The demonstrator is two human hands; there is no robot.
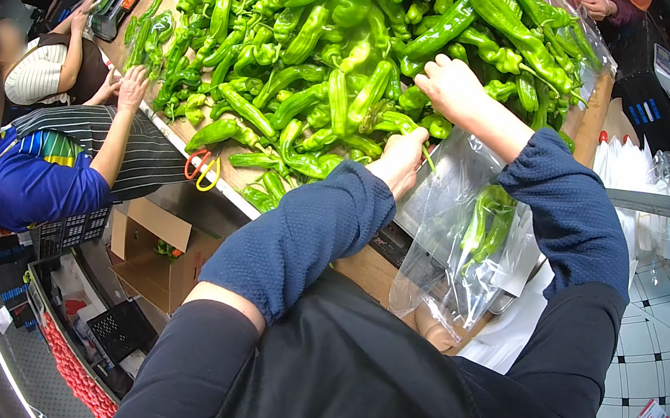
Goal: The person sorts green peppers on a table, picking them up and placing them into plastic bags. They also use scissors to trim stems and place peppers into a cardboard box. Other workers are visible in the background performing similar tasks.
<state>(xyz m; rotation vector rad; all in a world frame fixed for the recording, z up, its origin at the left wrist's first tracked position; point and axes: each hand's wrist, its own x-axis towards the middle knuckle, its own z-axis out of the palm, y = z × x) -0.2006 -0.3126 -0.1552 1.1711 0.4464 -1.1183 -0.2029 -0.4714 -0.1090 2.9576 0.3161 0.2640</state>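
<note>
A large heap of long green peppers point(301, 78) covers the wooden table before me. My left hand point(402, 157) is at the heap's near edge, with the stem end of a green pepper point(398, 122) at its thumb and fingertips. Higher up and to the right, my right hand point(452, 88) reaches into the pile with bent fingers; whether it grips a pepper is hidden. Below my hands lies a clear plastic bag point(435, 266) with several green peppers point(488, 223) in it, over a metal tray or scale top.
Scissors with red and yellow handles point(208, 172) lie at the table's edge. Two co-workers stand at the left, a co-worker's hand point(132, 87) near bagged peppers. Another person's hand shows at the top right. An open cardboard box point(152, 274) stands below the table; white bags point(623, 164) hang at right.
</note>
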